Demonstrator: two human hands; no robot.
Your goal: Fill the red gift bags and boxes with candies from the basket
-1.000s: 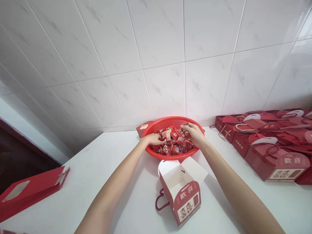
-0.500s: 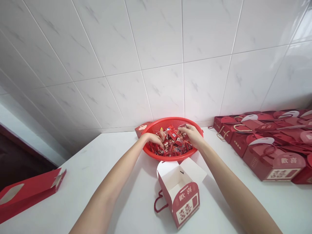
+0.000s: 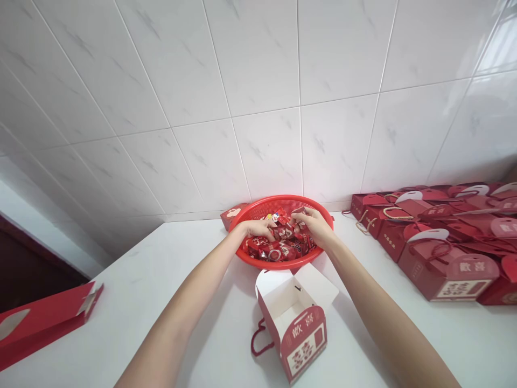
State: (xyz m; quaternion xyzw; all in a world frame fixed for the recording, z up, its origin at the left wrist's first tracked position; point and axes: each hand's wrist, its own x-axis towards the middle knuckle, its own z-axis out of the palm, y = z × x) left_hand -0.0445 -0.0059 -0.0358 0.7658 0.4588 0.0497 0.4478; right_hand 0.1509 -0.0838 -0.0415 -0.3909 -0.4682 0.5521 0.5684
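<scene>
A red plastic basket [image 3: 278, 264] holds many red-wrapped candies [image 3: 283, 251]. Inside it on the left, my left hand [image 3: 257, 229] has its fingers curled down among the candies; whatever lies under the fingertips is hidden. At the basket's right side, my right hand [image 3: 317, 226] pinches a red-wrapped candy [image 3: 300, 210] between thumb and fingers. Between my forearms, just in front of the basket, a red and white gift box [image 3: 304, 345] stands with its top flaps open and its white inside showing. A dark red cord handle [image 3: 260, 339] hangs from its left side.
Rows of closed red gift boxes [image 3: 448, 269] stand on the right of the white table [image 3: 177, 258]. A flattened red box [image 3: 44, 320] lies at the left edge. Behind the basket, a small red box [image 3: 231, 214] sits against the tiled wall [image 3: 266, 151].
Both hands have shifted slightly within the basket, and the candies around my left fingers have been stirred into a different arrangement. The open gift box stays in place; the view has turned slightly.
</scene>
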